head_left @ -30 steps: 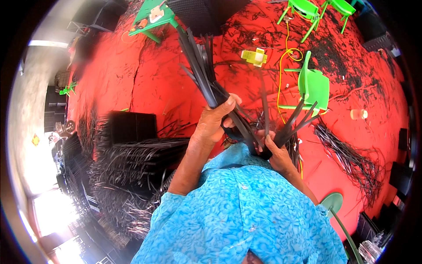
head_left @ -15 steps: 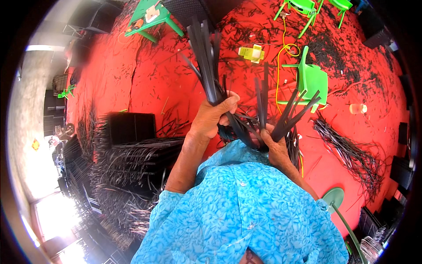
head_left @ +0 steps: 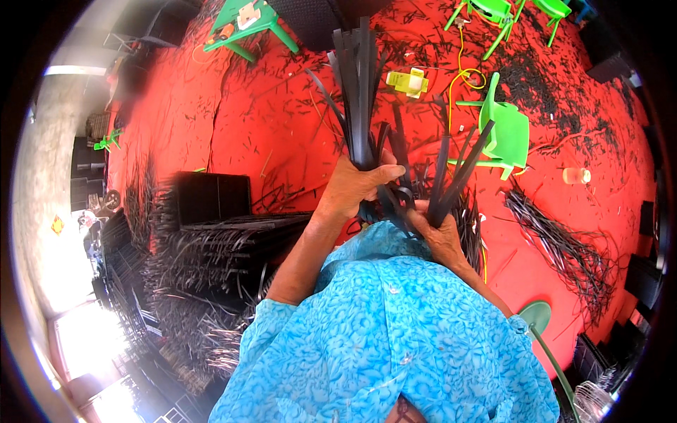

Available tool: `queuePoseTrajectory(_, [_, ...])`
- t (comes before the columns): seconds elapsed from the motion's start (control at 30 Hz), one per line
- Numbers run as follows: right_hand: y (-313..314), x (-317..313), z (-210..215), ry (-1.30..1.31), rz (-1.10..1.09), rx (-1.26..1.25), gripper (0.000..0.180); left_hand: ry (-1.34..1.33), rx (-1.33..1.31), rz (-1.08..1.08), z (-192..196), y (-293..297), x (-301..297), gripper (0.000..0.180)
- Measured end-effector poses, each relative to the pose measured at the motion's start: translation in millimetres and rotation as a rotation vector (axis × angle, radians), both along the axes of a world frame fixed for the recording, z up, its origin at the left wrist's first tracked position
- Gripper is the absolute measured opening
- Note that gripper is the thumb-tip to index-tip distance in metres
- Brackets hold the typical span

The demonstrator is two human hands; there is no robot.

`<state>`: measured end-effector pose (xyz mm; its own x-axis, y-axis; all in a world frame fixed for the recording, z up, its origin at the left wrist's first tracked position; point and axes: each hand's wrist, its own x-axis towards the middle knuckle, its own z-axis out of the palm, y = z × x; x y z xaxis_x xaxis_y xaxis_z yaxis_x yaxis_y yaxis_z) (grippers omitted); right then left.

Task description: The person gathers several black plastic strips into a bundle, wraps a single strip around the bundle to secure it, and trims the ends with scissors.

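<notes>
My left hand (head_left: pixel 363 185) is closed round a thick bundle of flat black strips (head_left: pixel 358 92), their loose ends fanning upward. Close to its right, my right hand (head_left: pixel 437 233) grips more black strips (head_left: pixel 458 176) that spread up and to the right. Between the two hands the strips bend and run together in front of my blue patterned shirt (head_left: pixel 395 303). Their lower ends are hidden by my hands and shirt.
At my left lies a large stack of black woven pieces (head_left: pixel 211 247) with frayed ends. A green chair (head_left: pixel 506 134), a yellow box (head_left: pixel 407 82) and a strip pile (head_left: pixel 557 247) are on the red floor covering (head_left: pixel 282 113). A green table (head_left: pixel 243 28) stands far left.
My left hand and its bundle have shifted a little right, the bundle now more upright. The strips in my right hand have drawn closer together and changed angle.
</notes>
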<state>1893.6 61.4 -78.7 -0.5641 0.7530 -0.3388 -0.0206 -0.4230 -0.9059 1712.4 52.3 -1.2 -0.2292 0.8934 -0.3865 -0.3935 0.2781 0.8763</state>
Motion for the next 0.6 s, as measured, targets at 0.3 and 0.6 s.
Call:
queuePoseTrajectory(0.3, [1.7,0.4,6.2,0.008,0.035,0.020,0.018,0.005,-0.031,0.067,-8.9,-3.3,0.7,0.022])
queuePoseTrajectory(0.6, [2.6,-1.5,17.3,0.119,0.019,-0.295,0.023,-0.119,0.009,0.042,-15.1,-5.9,-0.4,0.016])
